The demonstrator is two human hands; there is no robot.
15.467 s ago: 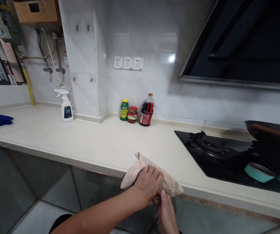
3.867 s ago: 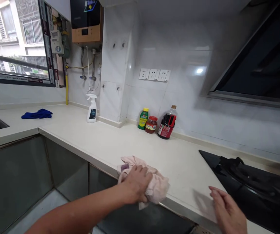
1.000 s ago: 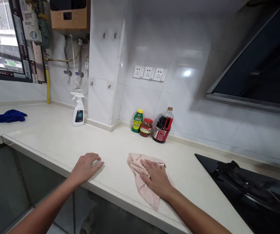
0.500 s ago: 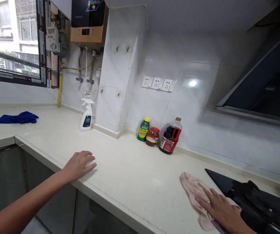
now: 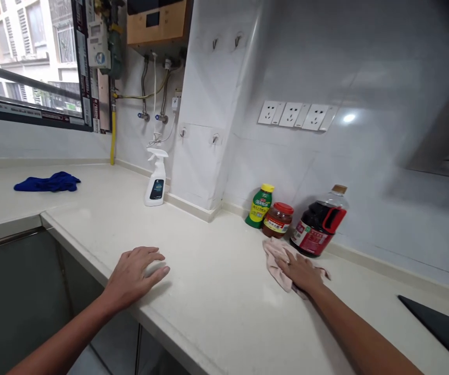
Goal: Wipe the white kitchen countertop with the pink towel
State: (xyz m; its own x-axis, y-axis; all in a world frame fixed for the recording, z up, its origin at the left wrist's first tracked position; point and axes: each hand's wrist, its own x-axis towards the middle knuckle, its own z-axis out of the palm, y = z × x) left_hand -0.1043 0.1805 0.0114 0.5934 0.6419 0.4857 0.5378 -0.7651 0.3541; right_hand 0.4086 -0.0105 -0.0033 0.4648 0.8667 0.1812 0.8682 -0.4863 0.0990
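A pale pink cloth (image 5: 277, 260) lies bunched on the light countertop (image 5: 216, 291), just in front of the bottles by the wall. My right hand (image 5: 300, 271) holds it from above and presses it to the surface; part of the cloth is hidden under the palm. My left hand (image 5: 136, 273) is open above the counter's front edge, fingers apart and nothing in it. Nearest to the cloth are a red-lidded jar (image 5: 277, 221) and a large dark sauce bottle (image 5: 318, 224) with a red handle. A green squeeze bottle (image 5: 260, 207) with a yellow cap stands beside the jar.
A white spray bottle (image 5: 156, 179) stands near the wall pillar (image 5: 204, 172). Farther left lies a crumpled blue cloth (image 5: 48, 183). The dark corner of a cooktop (image 5: 441, 323) shows at the lower right. Sockets (image 5: 295, 115) are on the wall.
My right hand has slid the pink cloth leftward and toward the wall, from beside the cooktop to the sauce bottle. The view has turned and moved closer. My left hand stays open.
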